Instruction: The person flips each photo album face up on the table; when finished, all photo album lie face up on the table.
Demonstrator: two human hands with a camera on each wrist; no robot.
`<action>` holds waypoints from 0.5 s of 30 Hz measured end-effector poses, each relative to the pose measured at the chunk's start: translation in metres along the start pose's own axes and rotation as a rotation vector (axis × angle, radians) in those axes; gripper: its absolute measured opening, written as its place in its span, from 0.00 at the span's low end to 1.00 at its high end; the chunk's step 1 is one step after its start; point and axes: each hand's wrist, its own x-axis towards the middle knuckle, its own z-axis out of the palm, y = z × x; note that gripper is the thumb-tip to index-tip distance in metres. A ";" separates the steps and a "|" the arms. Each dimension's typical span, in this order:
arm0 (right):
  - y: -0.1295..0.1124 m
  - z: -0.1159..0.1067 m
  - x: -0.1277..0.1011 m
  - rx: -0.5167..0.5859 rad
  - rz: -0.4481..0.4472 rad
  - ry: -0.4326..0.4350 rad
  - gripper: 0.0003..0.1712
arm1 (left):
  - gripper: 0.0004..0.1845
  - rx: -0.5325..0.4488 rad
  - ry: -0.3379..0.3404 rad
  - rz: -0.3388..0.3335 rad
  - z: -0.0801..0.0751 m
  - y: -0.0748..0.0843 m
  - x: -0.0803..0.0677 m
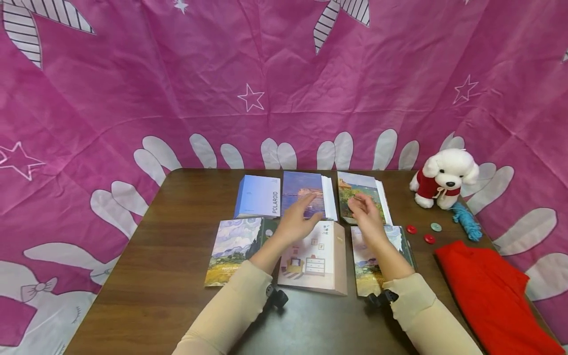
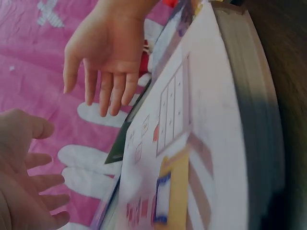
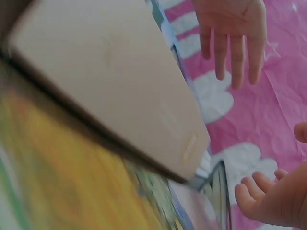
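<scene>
My left hand (image 1: 296,221) hovers over the middle of the books with its fingers spread and nothing held. Its fingertips overlap the sea-painting book (image 1: 301,182), while the thick pale pink book (image 1: 306,281) with a drawn chair and dresser lies below it. Facing it, my right hand (image 1: 368,218) is raised with loosely bent fingers, also holding nothing. Behind that hand is the garden-and-sea book (image 1: 361,181); a landscape-covered album (image 1: 365,276) lies under the right wrist. In the left wrist view both palms are bare, the right hand (image 2: 108,57) above the left hand (image 2: 24,177).
A blue POLAROID album (image 1: 259,195) and another landscape album (image 1: 235,249) lie at left. On the right are a white plush dog (image 1: 445,177), red buttons (image 1: 429,239), a green button (image 1: 436,227), blue yarn (image 1: 467,222) and red cloth (image 1: 492,296). A pink curtain (image 1: 213,74) hangs behind.
</scene>
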 end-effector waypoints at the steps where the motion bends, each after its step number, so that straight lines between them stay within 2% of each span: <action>1: 0.000 0.004 -0.002 0.006 -0.006 -0.002 0.35 | 0.34 -0.007 0.007 -0.003 -0.003 -0.002 -0.003; 8: 0.006 0.032 -0.018 0.058 -0.010 -0.038 0.31 | 0.33 -0.014 0.055 -0.025 -0.020 -0.020 -0.030; 15: 0.011 0.057 -0.029 0.084 -0.014 -0.065 0.31 | 0.33 -0.045 0.088 -0.078 -0.039 -0.042 -0.046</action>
